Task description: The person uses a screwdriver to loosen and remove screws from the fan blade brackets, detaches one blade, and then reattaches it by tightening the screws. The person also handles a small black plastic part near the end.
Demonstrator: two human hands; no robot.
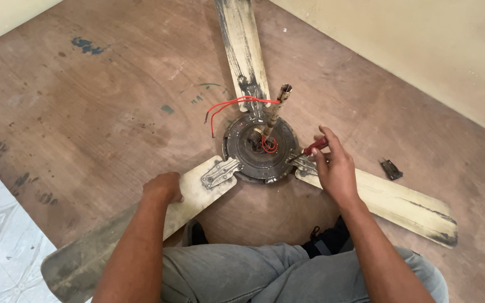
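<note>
Right hand (335, 165) gripped screwdriver (309, 150) at blade bracket (304, 165) by motor (259, 148); left hand (164, 187), curled, pinned near blade (197, 193). Step looked like unscrewing; needs steady tip seating.

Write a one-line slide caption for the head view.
Left hand presses a dirty cream fan blade while right hand works a red-handled screwdriver at the round dark metal motor hub.
</note>
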